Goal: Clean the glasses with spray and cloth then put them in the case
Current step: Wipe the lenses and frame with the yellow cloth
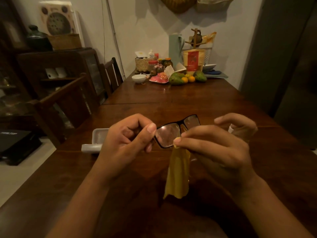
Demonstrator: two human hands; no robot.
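The open case [96, 140] waits near the left edge of the table [171, 100]. The left hand [125, 140] pinches the glasses [171, 133] by one end, above the table. Wiping seems to be starting: the yellow cloth [178, 174] is pinched by the right hand [221, 148] at the near lens. Next, rub both lenses. The spray bottle [240, 133] shows just behind that hand.

1 pair of glasses [169, 134], 1 cloth [177, 176], 1 case [98, 138], 1 spray bottle [231, 128]
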